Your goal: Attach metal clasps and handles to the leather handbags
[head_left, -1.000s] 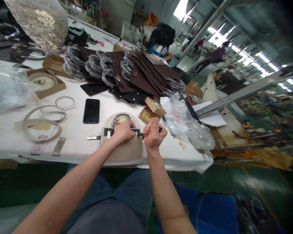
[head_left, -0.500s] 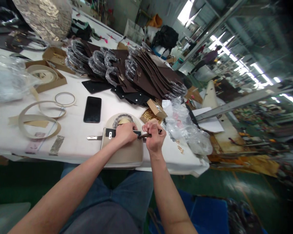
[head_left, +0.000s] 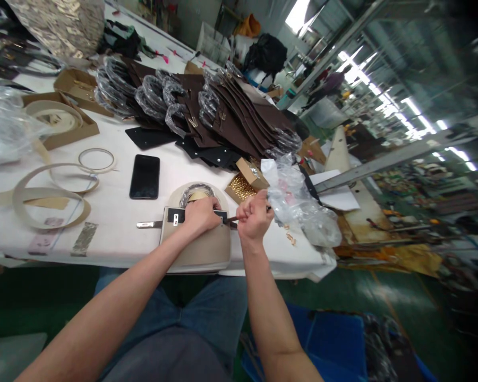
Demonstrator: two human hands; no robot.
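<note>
A beige handbag (head_left: 199, 249) lies flat at the near edge of the white table (head_left: 115, 233), with a black strip (head_left: 175, 216) and small metal fittings across its top. My left hand (head_left: 201, 213) is closed and presses down on that strip and the bag's top. My right hand (head_left: 255, 216) is a fist wrapped round a dark, thin-shafted tool (head_left: 231, 218), whose tip meets the bag's top right corner beside my left fingers. A metal tab (head_left: 145, 225) sticks out to the left of the bag.
A black phone (head_left: 145, 176) lies left of the bag. Small boxes of gold hardware (head_left: 245, 183) and crumpled clear plastic bags (head_left: 298, 204) sit to the right. Brown bags with wrapped handles (head_left: 207, 114) pile up behind. Beige strap loops (head_left: 51, 193) lie to the left.
My right hand has turned round the tool, from thumb-up fist to flatter grip and back to a fist. My left hand stays pressed on the bag's top. The view shifted slightly.
</note>
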